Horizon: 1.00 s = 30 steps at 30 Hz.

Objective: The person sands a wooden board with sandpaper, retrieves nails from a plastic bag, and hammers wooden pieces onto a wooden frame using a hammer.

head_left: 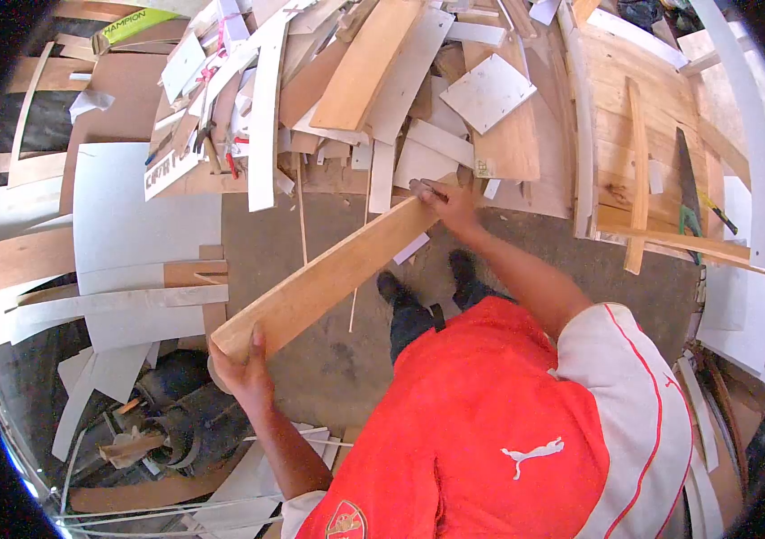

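A long wooden board (338,274) slants across in front of my body, above the floor. My left hand (246,373) is closed around its near left end, with the thumb on the upper face. At the far right end my right hand (456,211) is closed by the board's edge. A small dark metal object (427,189) shows at the fingers of that hand, touching or close to the board end. Its kind is not clear, and the fingers partly hide it.
Ahead lies a pile of offcuts, including a white square panel (488,93) and a brown plank (369,67). On the right, a handsaw (690,180) rests by a wooden bench (620,144). White sheets (145,216) stand left. Thin strips (302,211) reach over the floor (329,377).
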### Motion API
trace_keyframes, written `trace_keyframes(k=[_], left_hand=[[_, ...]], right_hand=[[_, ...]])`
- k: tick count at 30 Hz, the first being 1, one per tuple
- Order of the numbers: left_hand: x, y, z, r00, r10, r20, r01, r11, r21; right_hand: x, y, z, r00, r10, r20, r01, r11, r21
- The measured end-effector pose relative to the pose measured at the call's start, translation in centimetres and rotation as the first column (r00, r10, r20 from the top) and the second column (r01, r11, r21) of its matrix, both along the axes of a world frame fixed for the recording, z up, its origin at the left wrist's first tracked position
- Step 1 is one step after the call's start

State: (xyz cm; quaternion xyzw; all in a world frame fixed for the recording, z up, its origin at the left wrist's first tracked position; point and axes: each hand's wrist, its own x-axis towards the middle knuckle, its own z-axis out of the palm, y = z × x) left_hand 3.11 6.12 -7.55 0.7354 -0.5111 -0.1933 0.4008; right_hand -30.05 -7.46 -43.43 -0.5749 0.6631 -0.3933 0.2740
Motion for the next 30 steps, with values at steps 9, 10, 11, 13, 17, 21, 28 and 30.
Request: trace_keyframes(k=[9,10,11,13,17,21,28,30], left_hand=[[-0.4,-0.9,0.5,0.997,-0.030,0.069,0.032,0.999,-0.033],[-0.3,-0.7,0.2,0.995,-0.024,0.100,0.029,0.999,-0.046],[-0.4,-0.5,0.3,0.996,-0.006,0.083,0.009,0.999,-0.033],[-0.5,-0.9,0.4,0.998,0.026,0.053,-0.024,0.999,-0.034],[0.6,-1.0,-0.1,0.999,-0.018,0.039,0.019,1.000,-0.023],[0.1,-0.4,0.5,0.999,-0.033,0.040,0.033,0.999,-0.005],[-0.4,-1.1,0.3,1.000,-0.016,-0.022,0.015,0.999,-0.042],[-0.5,-1.0,0.7,1.000,-0.005,0.014,0.005,1.000,0.018]], right_hand=[[-0.9,-0.8,3.4,0.996,0.085,0.039,-0.090,0.987,0.136],[-0.9,-1.0,2.6,0.996,0.050,0.074,-0.063,0.978,0.197],[-0.8,-0.7,1.9,0.994,0.011,0.110,-0.040,0.964,0.264],[-1.5,-1.5,1.4,0.998,-0.065,0.003,0.062,0.965,0.254],[-0.3,-0.4,2.9,1.000,0.006,0.013,-0.008,0.991,0.131],[-1.6,-1.6,-1.0,0.999,-0.036,0.018,0.031,0.971,0.237],[-1.2,-1.3,1.6,0.996,-0.048,-0.070,0.061,0.981,0.185],[-2.4,-1.5,1.5,0.998,-0.068,0.014,0.062,0.959,0.275]])
